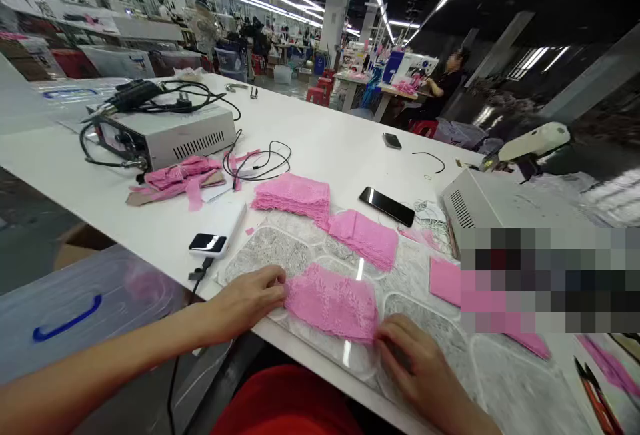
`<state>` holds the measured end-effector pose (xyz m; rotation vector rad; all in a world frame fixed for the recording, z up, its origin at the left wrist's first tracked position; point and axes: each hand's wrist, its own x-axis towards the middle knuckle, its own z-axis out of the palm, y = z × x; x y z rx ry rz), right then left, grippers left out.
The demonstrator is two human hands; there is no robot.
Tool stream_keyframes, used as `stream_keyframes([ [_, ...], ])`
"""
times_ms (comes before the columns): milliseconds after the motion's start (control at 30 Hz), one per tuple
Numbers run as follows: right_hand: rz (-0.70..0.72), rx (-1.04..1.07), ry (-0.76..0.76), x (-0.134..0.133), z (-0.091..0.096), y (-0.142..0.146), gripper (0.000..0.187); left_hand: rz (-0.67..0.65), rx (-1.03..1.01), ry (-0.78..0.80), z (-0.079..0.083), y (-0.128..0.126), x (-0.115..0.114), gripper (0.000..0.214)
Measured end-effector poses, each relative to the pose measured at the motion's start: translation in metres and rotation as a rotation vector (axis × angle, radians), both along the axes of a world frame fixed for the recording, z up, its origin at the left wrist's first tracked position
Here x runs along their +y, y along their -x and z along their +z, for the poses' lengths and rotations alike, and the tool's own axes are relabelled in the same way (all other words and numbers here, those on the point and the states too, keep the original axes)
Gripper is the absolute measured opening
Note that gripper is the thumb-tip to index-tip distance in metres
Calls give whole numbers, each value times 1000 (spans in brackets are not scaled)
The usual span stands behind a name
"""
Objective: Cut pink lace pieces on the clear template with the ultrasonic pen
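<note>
A pink lace fabric piece (333,301) lies flat on the grey marbled mat (270,251) in front of me. Its left end is pinched between the thumb and fingers of my left hand (255,298). At the opposite end, my right hand (417,361) grips the lower right corner with curled fingers. Just beyond are two piles of similar pink pieces: a lace stack (295,196) and, to its right, a smaller stack (365,238). Flat pink fabric (444,280) rests farther right, partly hidden by a blurred-out patch.
A black phone (387,206) lies behind the stacks. On the left are a white power bank (217,231) with a cable, pink strips (180,178) and a grey control box (170,131). Another grey box (500,201) stands right. Tweezers (593,391) lie near the right edge. A person (445,88) sits farther back.
</note>
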<state>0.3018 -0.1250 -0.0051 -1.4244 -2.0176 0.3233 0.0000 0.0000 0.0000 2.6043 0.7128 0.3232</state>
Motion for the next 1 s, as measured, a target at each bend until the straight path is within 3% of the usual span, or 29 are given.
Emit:
stream_keyframes([
  [167, -94, 29, 176, 44, 47, -16, 25, 30, -26, 88, 38, -13, 50, 15],
  [300, -158, 41, 195, 122, 82, -22, 31, 145, -38, 2, 68, -27, 128, 11],
  [433, -166, 79, -62, 210, 113, -21, 25, 326, -142, -162, 97, -31, 204, 19],
  [533, -164, 92, -185, 256, 117, -11, 13, 394, -213, -274, 101, -21, 234, 24],
  [667, -72, 73, -140, 275, 83, 12, 9, 342, -167, -321, 71, 4, 239, 25],
  [800, -12, 91, 1, 257, 37, 20, 17, 278, -118, -345, 34, 15, 221, 28],
  [900, -90, 146, 78, 226, 20, 1, 22, 185, -107, -359, 23, -5, 192, 29],
  [1000, -153, 187, 181, 194, 14, -27, 18, -30, -38, -319, 20, -47, 160, 17],
])
